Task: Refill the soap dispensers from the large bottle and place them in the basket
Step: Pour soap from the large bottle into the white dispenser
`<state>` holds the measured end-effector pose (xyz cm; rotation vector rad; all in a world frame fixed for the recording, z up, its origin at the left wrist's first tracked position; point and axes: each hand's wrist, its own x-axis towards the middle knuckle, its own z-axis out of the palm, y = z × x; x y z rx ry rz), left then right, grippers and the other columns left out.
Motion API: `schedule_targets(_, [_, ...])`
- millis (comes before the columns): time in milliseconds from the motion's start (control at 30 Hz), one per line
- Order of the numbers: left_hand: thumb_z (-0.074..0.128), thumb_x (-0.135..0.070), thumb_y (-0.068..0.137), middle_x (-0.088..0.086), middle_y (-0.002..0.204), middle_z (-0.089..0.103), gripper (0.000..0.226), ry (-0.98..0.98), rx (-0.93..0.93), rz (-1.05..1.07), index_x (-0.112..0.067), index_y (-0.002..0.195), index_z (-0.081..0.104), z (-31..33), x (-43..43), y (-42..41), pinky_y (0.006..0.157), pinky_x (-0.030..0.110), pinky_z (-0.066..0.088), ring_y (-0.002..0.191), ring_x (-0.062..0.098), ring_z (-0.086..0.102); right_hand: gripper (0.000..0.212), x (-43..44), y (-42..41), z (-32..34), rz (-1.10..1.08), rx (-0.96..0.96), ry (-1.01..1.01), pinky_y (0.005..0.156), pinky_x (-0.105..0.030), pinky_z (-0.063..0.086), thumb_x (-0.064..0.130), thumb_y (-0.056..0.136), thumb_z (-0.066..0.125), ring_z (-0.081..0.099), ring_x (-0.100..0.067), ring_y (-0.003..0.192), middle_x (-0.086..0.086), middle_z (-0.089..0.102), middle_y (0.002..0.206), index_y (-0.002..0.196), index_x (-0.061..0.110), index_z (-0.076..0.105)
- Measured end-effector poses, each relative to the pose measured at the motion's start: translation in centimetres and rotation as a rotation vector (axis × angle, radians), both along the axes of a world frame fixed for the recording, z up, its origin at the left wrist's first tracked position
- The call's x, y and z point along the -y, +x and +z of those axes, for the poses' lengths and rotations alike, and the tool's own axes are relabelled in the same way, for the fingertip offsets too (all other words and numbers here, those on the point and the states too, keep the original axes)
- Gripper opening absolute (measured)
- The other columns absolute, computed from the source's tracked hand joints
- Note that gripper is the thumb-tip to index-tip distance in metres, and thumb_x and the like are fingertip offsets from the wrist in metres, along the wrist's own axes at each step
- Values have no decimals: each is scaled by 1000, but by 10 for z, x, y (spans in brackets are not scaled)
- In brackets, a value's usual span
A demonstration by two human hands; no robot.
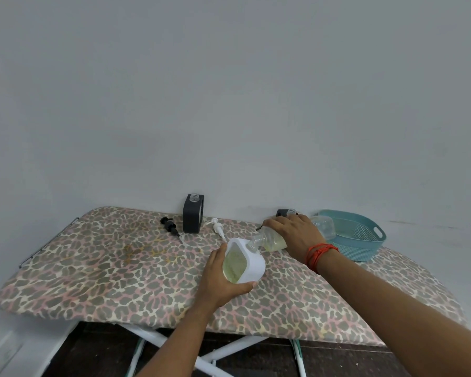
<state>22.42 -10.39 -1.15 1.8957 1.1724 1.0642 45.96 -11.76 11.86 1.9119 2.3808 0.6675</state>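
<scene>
Dispenser (244, 261) gripped in my left hand (220, 281); my right hand (294, 235) grips the tipped bottle (276, 238), neck seemingly at its mouth.

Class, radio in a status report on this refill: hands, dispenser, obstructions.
Left hand gripping white dispenser, tilted. Right hand tipping large bottle, neck at dispenser mouth. Basket empty. Nothing obstructing.

One view only, from the person's head, looking forward and down over the leopard-print ironing board (98, 270). It's wide-angle, so the board's edges bow and the bare wall behind the board fills the upper half. The board sits close, within arm's reach; both forearms enter from the bottom edge, below its near edge.
</scene>
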Motion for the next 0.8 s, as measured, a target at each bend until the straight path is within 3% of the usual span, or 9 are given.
schedule_targets(333, [88,-66,50,-12,139,46,127,-21,-2,-5,-28,159,34,3,3,0,99,29,42,127,9,48,72,2,1,0,-5,-21,8,99,-40,44,4,80,67,60,-23,108,9,59,133,138,40,41])
schedule_targets(700, [87,-69,50,-8,146,44,129,-34,-32,0,-29,160,32,3,2,0,107,40,46,132,13,47,69,3,2,1,3,-15,21,97,-40,45,5,82,65,60,-23,107,9,60,131,138,38,43])
schedule_targets(800, [86,-68,51,-10,142,45,127,-32,-25,-5,-29,159,33,3,3,-1,104,36,46,129,12,48,69,3,2,2,5,-13,20,97,-40,44,5,82,64,60,-23,108,8,60,132,139,38,42])
